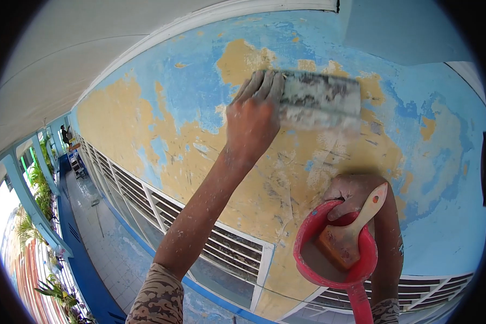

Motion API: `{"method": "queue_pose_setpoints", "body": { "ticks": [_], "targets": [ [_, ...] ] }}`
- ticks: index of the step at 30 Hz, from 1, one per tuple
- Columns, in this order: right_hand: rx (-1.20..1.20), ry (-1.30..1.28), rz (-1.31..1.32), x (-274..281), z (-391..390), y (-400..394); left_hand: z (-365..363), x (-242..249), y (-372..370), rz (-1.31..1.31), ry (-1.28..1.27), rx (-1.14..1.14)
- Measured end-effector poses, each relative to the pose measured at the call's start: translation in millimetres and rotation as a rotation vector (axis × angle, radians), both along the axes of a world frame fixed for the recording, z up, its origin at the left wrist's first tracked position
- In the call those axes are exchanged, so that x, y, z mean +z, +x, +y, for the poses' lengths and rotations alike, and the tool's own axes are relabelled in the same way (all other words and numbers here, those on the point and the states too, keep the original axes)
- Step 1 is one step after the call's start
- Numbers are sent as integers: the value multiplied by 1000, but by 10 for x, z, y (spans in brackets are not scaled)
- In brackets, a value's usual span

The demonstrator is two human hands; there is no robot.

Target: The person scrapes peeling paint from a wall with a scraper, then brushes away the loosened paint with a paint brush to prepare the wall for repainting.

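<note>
My left hand (254,116) is raised against the wall, fingers wrapped over the left end of a wide rectangular scraper (321,97). Pale and dark smears cover its flat face, and its lower edge is blurred. Below and to the right, my right hand (353,194) grips the rim of a red plastic dipper (299,254), partly hidden behind it. Murky grey-brown liquid lies in the dipper, whose handle points downward. A paintbrush (370,208) with a pale wooden handle leans inside, its wide end down in the dipper. Peeling wall paint (189,156) shows patches of tan and blue.
Slatted windows (237,248) run below the patchy wall. A white ceiling (75,48) curves overhead. At left a tiled walkway (100,232) recedes past blue posts and plants (38,189). Another person (65,135) is far down it, near some stacked items (76,163).
</note>
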State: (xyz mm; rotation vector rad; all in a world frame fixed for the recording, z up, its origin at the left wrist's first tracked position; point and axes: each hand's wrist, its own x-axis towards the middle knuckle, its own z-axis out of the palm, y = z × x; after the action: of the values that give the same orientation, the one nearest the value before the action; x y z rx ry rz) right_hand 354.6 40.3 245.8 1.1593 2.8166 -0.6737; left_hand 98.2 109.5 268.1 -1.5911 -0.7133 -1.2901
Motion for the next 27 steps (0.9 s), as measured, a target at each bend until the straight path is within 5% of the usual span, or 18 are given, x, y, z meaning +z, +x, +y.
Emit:
{"method": "queue_pose_setpoints", "body": {
  "ticks": [10, 16, 21, 27],
  "targets": [
    [0, -61, 92, -282, 25, 103, -107, -164, 33, -8, -55, -8],
    [-92, -139, 225, -988, -237, 243, -126, -7, 228, -156, -97, 44],
    [-305, -493, 434, -1918, -612, 470, -135, -128, 249, -108, -30, -51],
    [-578, -610, 650, -2117, -1223, 633, -224, 148, 265, -137, -249, 39]
  ]
}}
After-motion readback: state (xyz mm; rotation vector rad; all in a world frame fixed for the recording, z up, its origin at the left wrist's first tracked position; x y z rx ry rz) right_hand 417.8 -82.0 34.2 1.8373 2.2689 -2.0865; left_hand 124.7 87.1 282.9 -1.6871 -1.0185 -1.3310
